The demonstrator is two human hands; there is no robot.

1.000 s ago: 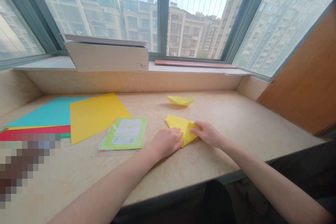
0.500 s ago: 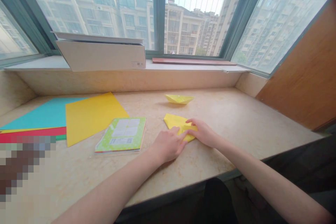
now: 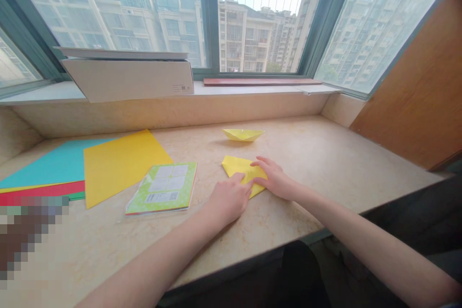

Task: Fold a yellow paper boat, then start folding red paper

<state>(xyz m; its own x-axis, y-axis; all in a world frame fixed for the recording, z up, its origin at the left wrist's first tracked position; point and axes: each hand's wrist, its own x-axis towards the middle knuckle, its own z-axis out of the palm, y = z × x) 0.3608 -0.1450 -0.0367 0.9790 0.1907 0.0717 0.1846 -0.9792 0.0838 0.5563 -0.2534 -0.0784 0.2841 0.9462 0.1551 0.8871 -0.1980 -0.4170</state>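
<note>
A piece of folded yellow paper (image 3: 234,164) lies on the stone ledge in front of me, one pointed corner showing to the left of my hands. My left hand (image 3: 231,197) presses on its near part, index finger stretched forward and the other fingers bent under. From the right, my right hand (image 3: 276,178) holds the paper's right side, its thumb close to the left fingertips and its fingers arched over the far edge. The hands cover part of the folds. Just beyond stands a yellow paper boat (image 3: 243,135), touched by neither hand.
To the left lie a packet of origami paper (image 3: 162,187), a large yellow sheet (image 3: 122,163) and a blue sheet (image 3: 54,163) over red and green ones. A white box (image 3: 133,77) stands on the windowsill. The ledge's front edge (image 3: 231,262) runs beneath my forearms.
The narrow flap that stood raised between my fingers now lies flatter on the paper. Both hands stay on it, with only small finger movements. The view has shifted slightly.
</note>
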